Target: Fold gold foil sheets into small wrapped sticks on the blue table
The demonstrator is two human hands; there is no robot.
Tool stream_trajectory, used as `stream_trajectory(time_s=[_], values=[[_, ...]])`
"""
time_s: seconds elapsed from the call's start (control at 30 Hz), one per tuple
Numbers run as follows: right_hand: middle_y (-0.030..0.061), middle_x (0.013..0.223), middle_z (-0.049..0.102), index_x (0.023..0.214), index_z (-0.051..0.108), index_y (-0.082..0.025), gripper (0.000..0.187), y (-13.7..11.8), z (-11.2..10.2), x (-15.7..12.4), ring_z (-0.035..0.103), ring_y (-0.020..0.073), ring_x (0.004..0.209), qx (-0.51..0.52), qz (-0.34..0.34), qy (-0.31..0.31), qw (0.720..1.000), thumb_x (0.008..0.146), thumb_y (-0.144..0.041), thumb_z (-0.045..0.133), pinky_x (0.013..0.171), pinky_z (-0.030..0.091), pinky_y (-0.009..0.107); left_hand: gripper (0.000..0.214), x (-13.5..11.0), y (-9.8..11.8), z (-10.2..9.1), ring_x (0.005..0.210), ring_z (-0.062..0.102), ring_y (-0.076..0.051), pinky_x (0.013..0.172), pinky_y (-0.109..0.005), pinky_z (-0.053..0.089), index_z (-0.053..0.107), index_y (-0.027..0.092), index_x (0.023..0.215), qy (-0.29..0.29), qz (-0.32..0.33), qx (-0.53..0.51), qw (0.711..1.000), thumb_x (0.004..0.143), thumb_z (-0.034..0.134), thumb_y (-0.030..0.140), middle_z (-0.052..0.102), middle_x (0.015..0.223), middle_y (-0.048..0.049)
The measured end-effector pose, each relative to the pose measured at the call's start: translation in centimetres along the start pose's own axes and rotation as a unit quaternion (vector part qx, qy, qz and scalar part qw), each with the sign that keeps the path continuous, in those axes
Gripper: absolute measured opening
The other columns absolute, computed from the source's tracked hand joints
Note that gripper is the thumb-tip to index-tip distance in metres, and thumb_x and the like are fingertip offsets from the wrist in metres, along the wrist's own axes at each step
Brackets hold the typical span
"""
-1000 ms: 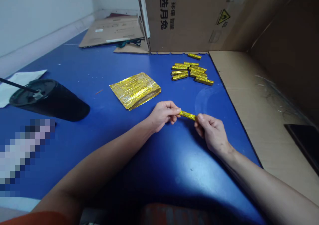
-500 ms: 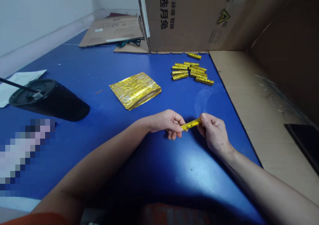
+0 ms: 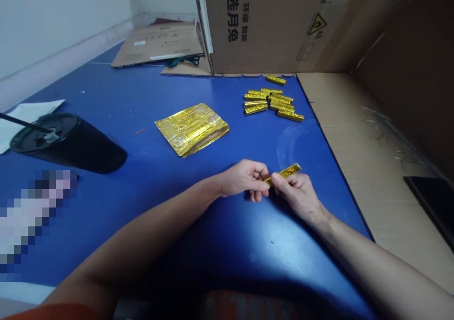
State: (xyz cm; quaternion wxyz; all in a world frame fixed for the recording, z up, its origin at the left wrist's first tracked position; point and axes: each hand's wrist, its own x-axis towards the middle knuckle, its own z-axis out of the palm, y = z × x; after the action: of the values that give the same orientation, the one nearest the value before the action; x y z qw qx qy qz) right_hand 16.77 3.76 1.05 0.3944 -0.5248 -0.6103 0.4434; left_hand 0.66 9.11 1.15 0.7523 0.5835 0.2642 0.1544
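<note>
Over the blue table [image 3: 106, 93], the right hand [image 3: 298, 197] clamps a gold foil strip [image 3: 285, 171], grip of the left hand [image 3: 244, 178] unclear.

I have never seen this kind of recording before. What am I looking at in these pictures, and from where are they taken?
There is no machine here. These are a person's own two bare hands, seen by one camera worn on the head, looking forward and down. The right hand pinches a folded gold foil strip, and the left hand has its fingertips at the strip's near end. On the blue table lie a pile of similar strips, a flat gold foil sheet and a black tumbler on its side. A cardboard box stands behind them.
</note>
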Motion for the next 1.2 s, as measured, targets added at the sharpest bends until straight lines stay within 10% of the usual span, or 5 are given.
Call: stream_trajectory(time_s=[0.43, 0.87, 1.2], values=[[-0.0058, 0.040, 0.030, 0.046, 0.044, -0.018, 0.047, 0.8, -0.1, 0.2, 0.023, 0.0070, 0.038, 0.080, 0.027, 0.071, 0.994, 0.079, -0.052, 0.046, 0.038, 0.016, 0.024, 0.016, -0.8, 1.0, -2.7, 0.042, 0.051, -0.007, 0.039, -0.017, 0.036, 0.056, 0.013, 0.074, -0.069, -0.050, 0.037, 0.996, 0.070, 0.062, 0.027, 0.059, 0.058, -0.0005], [-0.0050, 0.044, 0.034, 0.049, 0.048, -0.016, 0.046, 0.1, 0.3, -0.2, 0.026, 0.0071, 0.042, 0.003, -0.011, 0.012, 1.000, 0.082, -0.047, 0.043, 0.040, 0.019, 0.024, 0.016, -0.2, 0.6, 0.0, 0.039, 0.043, -0.004, 0.038, -0.014, 0.034, 0.049, 0.014, 0.071, -0.004, 0.014, 0.149, 0.989, 0.081, 0.048, 0.027, 0.048, 0.051, 0.0055], [-0.0064, 0.036, 0.030, 0.044, 0.045, -0.018, 0.045, 0.9, 0.1, 0.7, 0.024, 0.0064, 0.036, 0.159, 0.030, 0.145, 0.976, 0.077, -0.048, 0.052, 0.037, 0.016, 0.024, 0.017, -0.4, 1.3, -1.4, 0.035, 0.035, -0.002, 0.034, -0.012, 0.025, 0.053, 0.012, 0.075, 0.053, 0.006, 0.169, 0.984, 0.082, 0.046, 0.026, 0.043, 0.045, 0.0076]])
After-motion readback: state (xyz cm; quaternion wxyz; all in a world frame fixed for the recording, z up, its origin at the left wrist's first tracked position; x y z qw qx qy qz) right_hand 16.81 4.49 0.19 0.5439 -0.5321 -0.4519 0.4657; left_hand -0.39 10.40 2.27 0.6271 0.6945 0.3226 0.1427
